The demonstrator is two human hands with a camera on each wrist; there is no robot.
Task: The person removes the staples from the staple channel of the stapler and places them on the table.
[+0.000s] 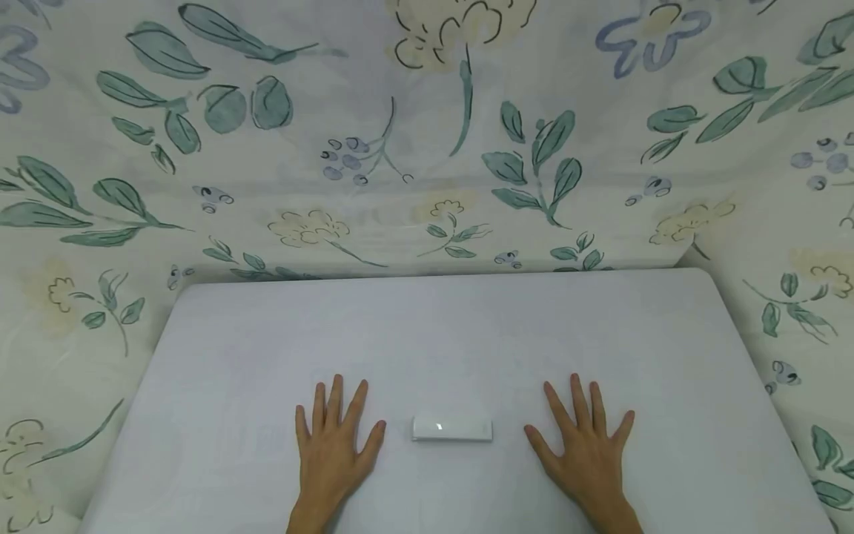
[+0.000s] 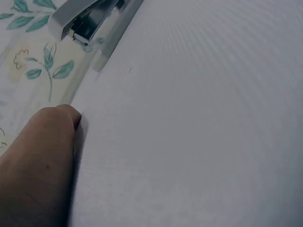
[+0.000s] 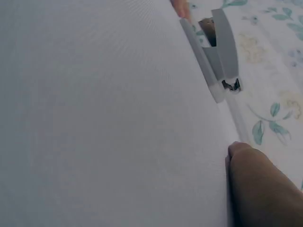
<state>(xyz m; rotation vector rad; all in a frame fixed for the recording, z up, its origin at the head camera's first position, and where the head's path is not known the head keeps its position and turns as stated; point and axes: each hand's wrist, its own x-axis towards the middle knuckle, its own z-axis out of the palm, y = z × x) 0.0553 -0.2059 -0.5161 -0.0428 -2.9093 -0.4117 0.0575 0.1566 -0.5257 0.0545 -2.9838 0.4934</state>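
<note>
A white stapler (image 1: 452, 429) lies lengthwise across the white tabletop (image 1: 440, 334), between my two hands. To its left, my left hand (image 1: 331, 452) rests on the table with fingers straight and spread, the thumb towards the stapler. On the other side my right hand (image 1: 587, 454) lies the same way, its thumb also pointing inward. Both hands are apart from the stapler and hold nothing. In the left wrist view the stapler (image 2: 90, 28) shows its raised upper arm and metal parts beyond my thumb. The right wrist view has the stapler (image 3: 220, 54) past my right thumb.
Cloth printed with green leaves and pale flowers (image 1: 427, 148) hangs behind the table and covers both sides. The tabletop has rounded far corners, and its back edge runs close along the cloth.
</note>
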